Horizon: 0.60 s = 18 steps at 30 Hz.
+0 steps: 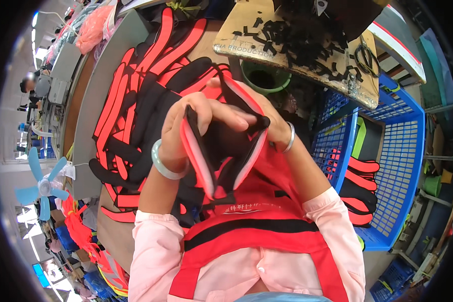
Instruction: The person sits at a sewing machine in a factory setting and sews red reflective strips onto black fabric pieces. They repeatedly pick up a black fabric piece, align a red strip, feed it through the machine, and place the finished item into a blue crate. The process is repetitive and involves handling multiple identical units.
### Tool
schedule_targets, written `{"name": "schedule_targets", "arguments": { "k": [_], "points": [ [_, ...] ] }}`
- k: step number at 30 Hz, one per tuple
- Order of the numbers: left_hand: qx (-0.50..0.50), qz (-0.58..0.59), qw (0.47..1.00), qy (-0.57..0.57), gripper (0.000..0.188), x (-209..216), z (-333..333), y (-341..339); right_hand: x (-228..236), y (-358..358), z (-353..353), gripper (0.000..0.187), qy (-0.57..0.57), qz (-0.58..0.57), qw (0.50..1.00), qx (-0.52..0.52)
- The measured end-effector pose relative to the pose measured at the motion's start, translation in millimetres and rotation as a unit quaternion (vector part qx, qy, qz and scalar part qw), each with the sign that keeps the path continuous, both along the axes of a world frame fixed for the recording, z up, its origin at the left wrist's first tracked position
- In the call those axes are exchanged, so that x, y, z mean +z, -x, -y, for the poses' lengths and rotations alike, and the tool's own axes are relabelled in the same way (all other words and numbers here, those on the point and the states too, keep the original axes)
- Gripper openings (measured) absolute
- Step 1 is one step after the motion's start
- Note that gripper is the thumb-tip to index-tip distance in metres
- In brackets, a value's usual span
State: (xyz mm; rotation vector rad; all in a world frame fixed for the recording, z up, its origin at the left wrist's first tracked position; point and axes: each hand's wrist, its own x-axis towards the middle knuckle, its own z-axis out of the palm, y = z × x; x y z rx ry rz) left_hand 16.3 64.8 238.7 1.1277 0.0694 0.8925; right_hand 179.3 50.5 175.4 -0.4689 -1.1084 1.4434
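A coral-red and black fabric piece [247, 160] hangs between my hands in front of my red apron, spread into a loop with its dark inner side showing. My left hand [199, 113], with a pale bangle at the wrist, grips its left edge, thumb and bent fingers reaching over the opening. On the other side my right hand [274, 118] holds the right edge; that hand's fingers are partly hidden behind the fabric. Beyond and left of my hands lies a heap of similar red and black strips [136, 110] on the table.
At the upper right, a worn board [226, 43] carries many small black scraps [297, 43] and black-handled scissors [366, 59]. Beneath it stands a green bucket [267, 83]. A blue plastic basket [400, 166] on the right contains more strips. A grey panel [88, 110] borders the table's left side.
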Motion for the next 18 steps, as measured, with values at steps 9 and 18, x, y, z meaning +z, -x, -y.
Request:
{"name": "schedule_targets", "arguments": {
  "k": [9, 18],
  "points": [
    [-0.197, 0.1, 0.975, 0.0, 0.053, -11, -60, -27, 85, -78, 59, 0.017, -0.03, 0.321, 0.85, -0.415],
    [0.015, -0.263, 0.944, -0.2, 0.051, 41, -124, -99, 88, -151, 23, 0.026, -0.067, 0.532, 0.676, -0.506]
  ]
}}
